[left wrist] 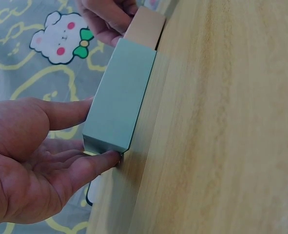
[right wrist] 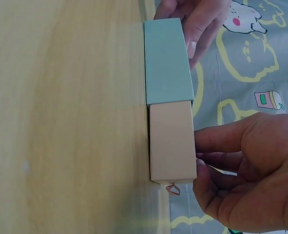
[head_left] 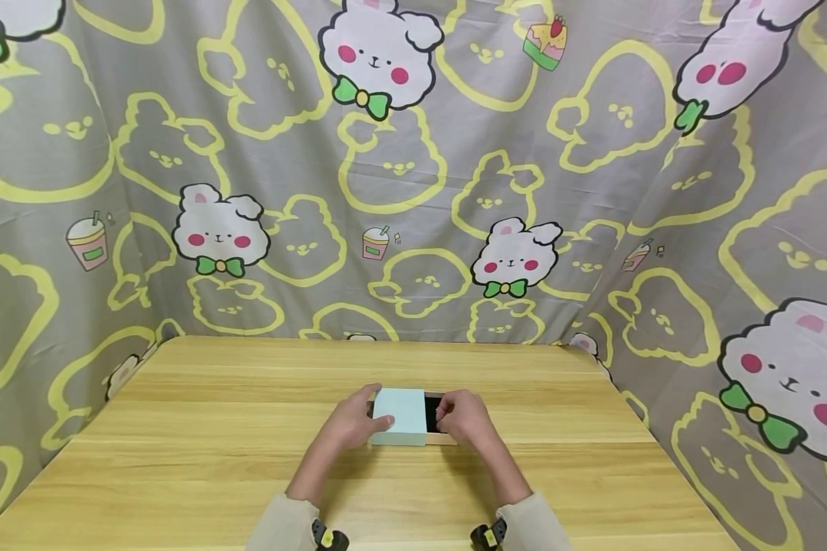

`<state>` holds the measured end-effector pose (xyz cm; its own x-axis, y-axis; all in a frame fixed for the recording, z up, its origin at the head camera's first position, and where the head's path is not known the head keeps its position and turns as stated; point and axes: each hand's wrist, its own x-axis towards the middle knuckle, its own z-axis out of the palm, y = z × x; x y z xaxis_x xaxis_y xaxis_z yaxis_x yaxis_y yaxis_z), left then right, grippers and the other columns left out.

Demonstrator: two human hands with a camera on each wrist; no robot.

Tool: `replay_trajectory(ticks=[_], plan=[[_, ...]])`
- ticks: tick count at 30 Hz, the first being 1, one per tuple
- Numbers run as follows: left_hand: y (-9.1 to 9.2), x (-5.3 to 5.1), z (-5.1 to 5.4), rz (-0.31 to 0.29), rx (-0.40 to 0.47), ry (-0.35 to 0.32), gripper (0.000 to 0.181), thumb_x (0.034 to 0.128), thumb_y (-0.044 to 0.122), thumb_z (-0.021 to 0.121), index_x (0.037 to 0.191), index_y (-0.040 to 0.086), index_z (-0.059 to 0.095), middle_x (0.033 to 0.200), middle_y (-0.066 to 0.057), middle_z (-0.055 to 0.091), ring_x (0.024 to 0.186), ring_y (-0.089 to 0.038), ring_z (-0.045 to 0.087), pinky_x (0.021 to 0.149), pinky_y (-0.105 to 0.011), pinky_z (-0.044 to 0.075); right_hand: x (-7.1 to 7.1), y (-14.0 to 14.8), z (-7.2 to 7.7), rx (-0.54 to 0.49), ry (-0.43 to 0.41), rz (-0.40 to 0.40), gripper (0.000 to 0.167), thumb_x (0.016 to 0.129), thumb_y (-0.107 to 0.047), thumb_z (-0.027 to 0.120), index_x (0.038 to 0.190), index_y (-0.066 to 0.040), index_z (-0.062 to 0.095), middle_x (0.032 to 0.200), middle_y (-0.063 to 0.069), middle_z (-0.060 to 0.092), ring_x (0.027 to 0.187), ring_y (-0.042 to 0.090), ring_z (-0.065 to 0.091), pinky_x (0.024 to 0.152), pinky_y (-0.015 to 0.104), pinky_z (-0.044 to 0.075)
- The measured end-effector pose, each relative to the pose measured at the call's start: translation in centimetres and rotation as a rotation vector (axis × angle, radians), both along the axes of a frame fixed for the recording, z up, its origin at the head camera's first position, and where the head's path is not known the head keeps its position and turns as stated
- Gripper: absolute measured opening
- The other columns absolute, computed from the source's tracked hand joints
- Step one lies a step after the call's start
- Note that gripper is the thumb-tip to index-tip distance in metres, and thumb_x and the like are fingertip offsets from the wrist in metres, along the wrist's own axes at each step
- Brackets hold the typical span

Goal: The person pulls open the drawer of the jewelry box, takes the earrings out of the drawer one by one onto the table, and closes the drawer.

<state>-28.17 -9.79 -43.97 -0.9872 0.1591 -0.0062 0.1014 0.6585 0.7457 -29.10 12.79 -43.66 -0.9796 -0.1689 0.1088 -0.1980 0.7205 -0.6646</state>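
Observation:
A box lies on the table, with a pale blue-green sleeve (head_left: 400,413) (left wrist: 120,92) (right wrist: 168,61) and a pinkish drawer (left wrist: 146,27) (right wrist: 173,141) sticking out on its right. The drawer's inside (head_left: 432,417) looks black. My left hand (head_left: 350,421) (left wrist: 41,156) grips the sleeve at its left end, thumb on top. Over the drawer, my right hand (head_left: 465,417) (right wrist: 251,170) has curled fingers, their tips at or inside its open top; what lies between them is hidden. A small loop (right wrist: 173,189) hangs at the drawer's end.
The wooden table (head_left: 248,428) extends around the box on all sides. A grey curtain (head_left: 303,176) with cartoon rabbits stands behind the table and along both sides.

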Motion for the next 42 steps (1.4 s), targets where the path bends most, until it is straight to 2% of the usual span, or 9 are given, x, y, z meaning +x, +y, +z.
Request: replay_trajectory(ticks=[15,22,30,42], plan=[[-0.11,0.00,-0.08,-0.005,0.009,-0.004,0.072,0.0919,0.027,0.077,0.152,0.005,0.044,0.139,-0.027,0.059,0.126,-0.046,0.058,0.099,-0.059,0.050,0.04,0.02,0.01,-0.005,0.008,0.022,0.011,0.078,0.008,0.072,0.075,-0.002,0.069,0.073,0.002,0.066,0.064,0.014,0.054,0.056,0.027,0.045],[-0.05,-0.06,-0.22,-0.008,0.009,0.002,0.072,0.0919,0.027,0.077,0.152,0.005,0.044,0.137,-0.027,0.060,0.125,-0.045,0.059,0.099,-0.059,0.050,0.04,0.18,0.05,-0.021,-0.004,0.033,0.010,0.078,0.008,0.070,0.075,-0.002,0.069,0.075,0.008,0.068,0.061,0.014,0.052,0.054,0.027,0.044],[0.01,0.04,-0.03,-0.013,0.019,0.005,0.072,0.0918,0.026,0.077,0.151,0.004,0.044,0.136,-0.028,0.060,0.125,-0.045,0.059,0.098,-0.059,0.050,-0.07,0.39,0.09,-0.018,-0.007,0.034,0.012,0.078,0.008,0.070,0.075,-0.004,0.069,0.070,0.000,0.064,0.061,0.013,0.052,0.054,0.027,0.044],[0.08,-0.07,-0.20,-0.005,0.015,-0.008,0.072,0.0924,0.026,0.076,0.152,0.004,0.043,0.137,-0.029,0.059,0.127,-0.046,0.058,0.101,-0.060,0.049,0.12,0.52,0.48,-0.025,-0.022,0.044,0.013,0.078,0.008,0.068,0.074,-0.004,0.069,0.069,-0.001,0.064,0.061,0.013,0.050,0.055,0.026,0.042]])
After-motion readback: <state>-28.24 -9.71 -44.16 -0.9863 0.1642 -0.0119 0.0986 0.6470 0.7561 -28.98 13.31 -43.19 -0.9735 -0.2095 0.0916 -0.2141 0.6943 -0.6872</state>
